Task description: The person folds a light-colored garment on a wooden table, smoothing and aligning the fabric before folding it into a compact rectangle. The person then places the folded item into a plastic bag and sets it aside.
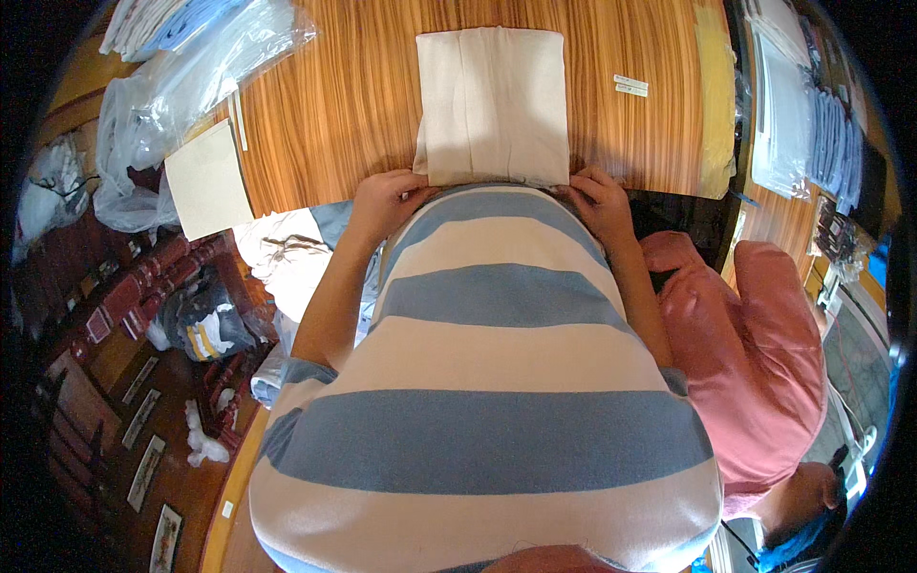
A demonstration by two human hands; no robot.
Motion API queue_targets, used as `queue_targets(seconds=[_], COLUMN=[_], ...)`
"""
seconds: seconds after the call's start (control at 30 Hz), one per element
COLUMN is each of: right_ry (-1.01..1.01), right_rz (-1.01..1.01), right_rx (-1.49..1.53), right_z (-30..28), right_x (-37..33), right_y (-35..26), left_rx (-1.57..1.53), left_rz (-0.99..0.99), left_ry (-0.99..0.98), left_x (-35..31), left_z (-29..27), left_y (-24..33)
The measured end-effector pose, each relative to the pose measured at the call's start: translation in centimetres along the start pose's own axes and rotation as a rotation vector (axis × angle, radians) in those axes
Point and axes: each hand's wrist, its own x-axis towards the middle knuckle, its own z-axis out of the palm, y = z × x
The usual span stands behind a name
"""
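A folded beige cloth (pixel 493 105) lies flat on the wood-grain table, its near edge close against my striped shirt. At its near left corner, my left hand (pixel 392 198) is closed, with thumb and fingers pinching the cloth's edge. My right hand (pixel 598 199) is likewise closed on the near right corner. Part of the near edge dips out of sight at my shirt. Light creases run down the middle of the cloth, which looks like a folded garment, though its kind cannot be told.
Two small white labels (pixel 630 86) lie right of the cloth. Clear plastic bags (pixel 210 76) and a cream card (pixel 208 181) are on the left. Folded blue garments (pixel 833 143) are stacked at far right. A person in pink (pixel 735 344) is close on my right.
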Motion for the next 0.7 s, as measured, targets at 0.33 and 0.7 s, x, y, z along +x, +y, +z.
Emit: queue_targets(seconds=[0.33, 0.7], right_ry=[-0.109, 0.161], right_rz=[0.077, 0.125], right_rx=[-0.035, -0.04], right_z=[-0.9, -1.7], right_x=[-0.4, 3.5], right_y=[-1.3, -4.9], left_rx=[-0.145, 0.217], left_rz=[-0.29, -0.15], left_ry=[-0.081, 0.223], left_x=[-0.8, 1.7], left_z=[-0.3, -0.4], left_y=[1.8, 4.1])
